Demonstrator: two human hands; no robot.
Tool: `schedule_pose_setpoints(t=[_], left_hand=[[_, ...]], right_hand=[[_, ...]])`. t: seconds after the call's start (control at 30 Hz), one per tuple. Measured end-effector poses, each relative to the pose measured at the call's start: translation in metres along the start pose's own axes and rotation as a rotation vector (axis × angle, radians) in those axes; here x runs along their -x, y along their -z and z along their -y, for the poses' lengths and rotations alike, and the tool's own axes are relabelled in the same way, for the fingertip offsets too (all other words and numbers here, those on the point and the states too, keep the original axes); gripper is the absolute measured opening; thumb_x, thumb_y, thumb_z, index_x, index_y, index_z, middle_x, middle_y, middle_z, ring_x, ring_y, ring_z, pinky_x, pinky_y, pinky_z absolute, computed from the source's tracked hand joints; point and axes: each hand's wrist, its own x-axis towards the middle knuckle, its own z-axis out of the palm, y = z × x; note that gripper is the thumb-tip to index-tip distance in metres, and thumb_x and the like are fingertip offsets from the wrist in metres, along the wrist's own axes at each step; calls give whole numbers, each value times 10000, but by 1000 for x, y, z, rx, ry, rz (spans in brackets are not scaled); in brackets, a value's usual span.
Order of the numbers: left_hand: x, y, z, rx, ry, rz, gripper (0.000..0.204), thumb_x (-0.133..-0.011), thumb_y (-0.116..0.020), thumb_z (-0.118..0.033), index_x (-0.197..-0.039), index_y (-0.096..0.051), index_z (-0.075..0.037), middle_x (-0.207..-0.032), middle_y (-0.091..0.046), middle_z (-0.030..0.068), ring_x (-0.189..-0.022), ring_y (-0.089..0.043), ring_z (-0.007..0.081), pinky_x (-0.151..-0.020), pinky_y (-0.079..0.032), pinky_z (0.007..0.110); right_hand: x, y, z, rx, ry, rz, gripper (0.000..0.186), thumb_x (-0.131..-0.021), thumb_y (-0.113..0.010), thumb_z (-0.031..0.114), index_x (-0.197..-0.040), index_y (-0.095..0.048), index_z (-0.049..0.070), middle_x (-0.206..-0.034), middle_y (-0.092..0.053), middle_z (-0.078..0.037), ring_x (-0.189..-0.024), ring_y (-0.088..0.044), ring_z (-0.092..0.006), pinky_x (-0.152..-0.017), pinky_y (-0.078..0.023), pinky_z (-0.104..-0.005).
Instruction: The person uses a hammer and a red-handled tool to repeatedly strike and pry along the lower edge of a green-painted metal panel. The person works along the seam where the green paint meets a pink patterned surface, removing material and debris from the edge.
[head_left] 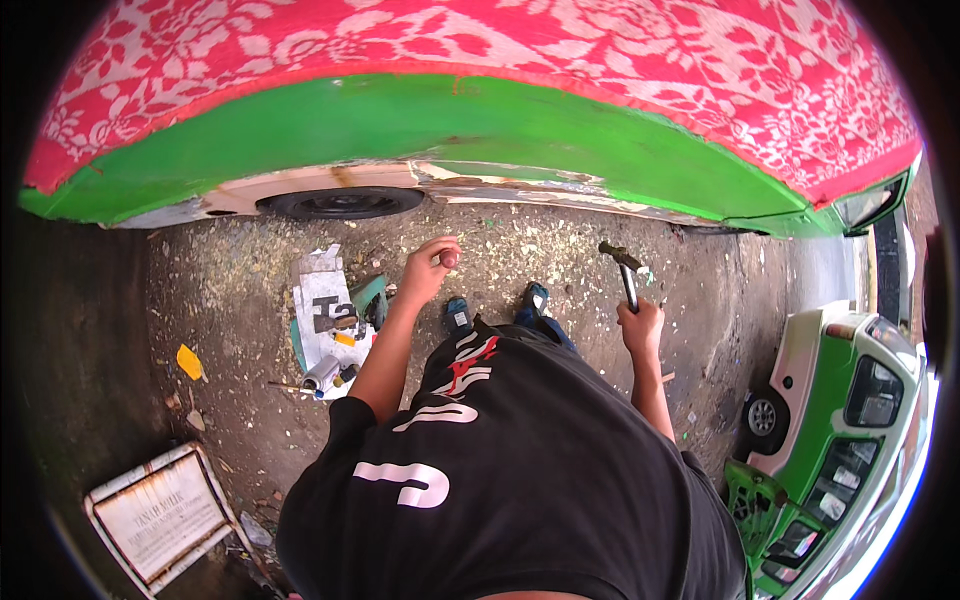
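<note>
My right hand (642, 326) is closed around the lower handle of a hammer (628, 278), whose dark head points up and away from me. My left hand (428, 272) is held in front of me with its fingers curled. A small rounded reddish-brown end shows at that hand, and I cannot tell whether it is a tool handle or my thumb. Beyond both hands is the side of a green vehicle (400, 125). Its lower edge has peeled, pale patches (520, 178) above paint flakes on the ground. The hammer is apart from the vehicle.
A red-and-white floral cloth (480, 40) covers the vehicle's top, and a dark tyre (340, 203) shows below. Left of me, a printed sheet (318, 285) bears several tools and a can (322, 373). A rusty-framed sign (165, 515) stands lower left; a green-and-white van (830, 420) is at right.
</note>
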Motion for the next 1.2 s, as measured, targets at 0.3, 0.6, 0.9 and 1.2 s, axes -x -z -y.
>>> schedule_pose_setpoints(t=[0.3, 0.6, 0.9, 1.2], left_hand=[[2, -29, -13, -52, 1, -39, 183, -779, -641, 54, -941, -658, -30, -1129, -654, 115, -1076, -616, 220, -923, -460, 309], [4, -67, -25, -4, 9, -90, 193, -775, -638, 66, -942, -657, -28, -1089, -659, 107, -1047, -619, 201, -908, -465, 299], [-15, -106, -42, -102, 4, -110, 194, -789, -604, 82, -948, -641, -22, -1115, -643, 109, -1086, -599, 210, -937, -443, 306], [-22, -141, -48, -144, 11, -113, 247, -779, -563, 112, -966, -638, -31, -1169, -629, 139, -1115, -597, 230, -933, -456, 318]], right_hand=[[-16, -2, -42, 47, 182, -80, 165, -741, -634, 175, -720, -672, 17, -1310, -562, -144, -1421, -153, -429, -1076, 76, -679], [-48, 6, -69, -198, 173, -59, 266, -780, -635, 155, -943, -674, -51, -1223, -589, -232, -1246, -463, -428, -1075, -356, -441], [-84, 26, -109, -306, 108, 33, 299, -832, -651, 279, -877, -663, -16, -675, -583, -224, -606, -578, -354, -617, -445, -430], [-101, 47, -110, -238, 68, 187, 440, -845, -691, 372, -690, -573, -23, -524, -475, -119, -501, -433, -178, -511, -374, -379]])
